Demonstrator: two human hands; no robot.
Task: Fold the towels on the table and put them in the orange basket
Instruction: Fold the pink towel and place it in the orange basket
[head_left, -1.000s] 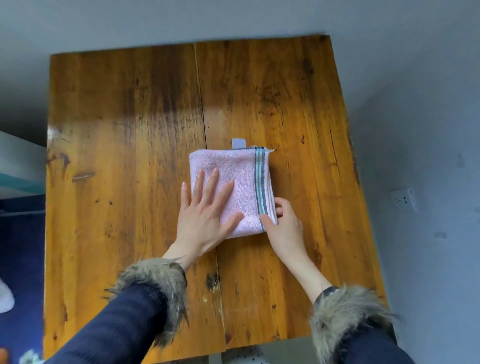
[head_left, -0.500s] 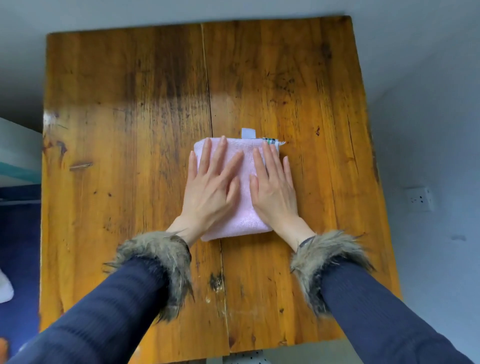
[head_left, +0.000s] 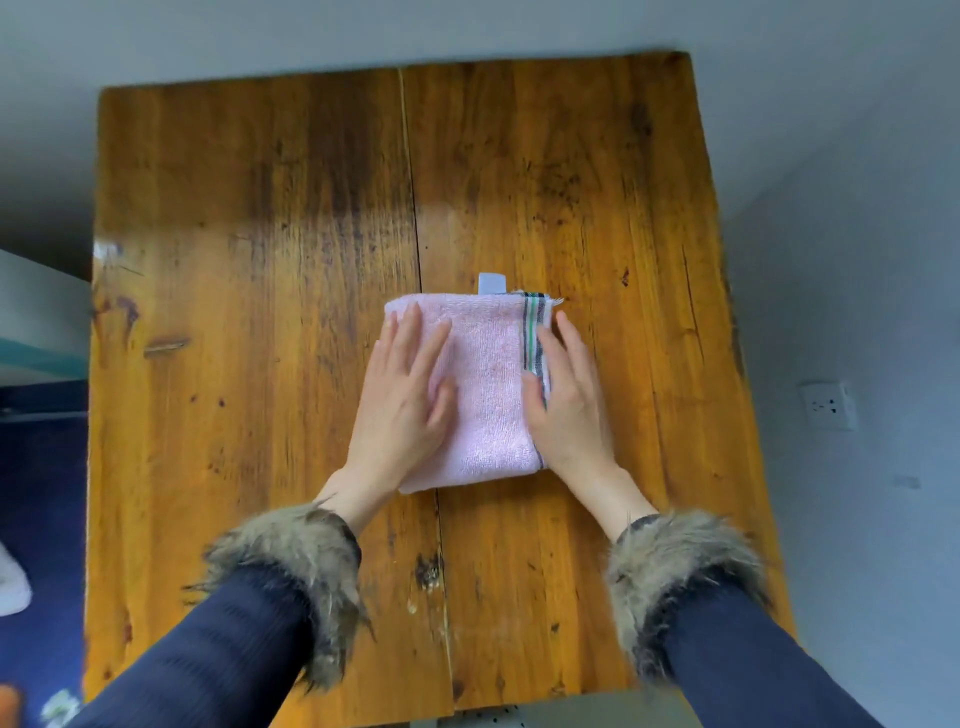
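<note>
On a worn wooden table set against grey walls, a folded pink towel is pressed flat near the centre, its long axis running away from the person, striped edge rightward, under the flattened, open left hand and right hand.

A single head-worn wide-angle camera looks steeply down and forward onto the wooden table, close above it. The far table edge lies toward 12 o'clock, both sleeved forearms enter from 6 o'clock, and a wall socket sits at 3 o'clock.
</note>
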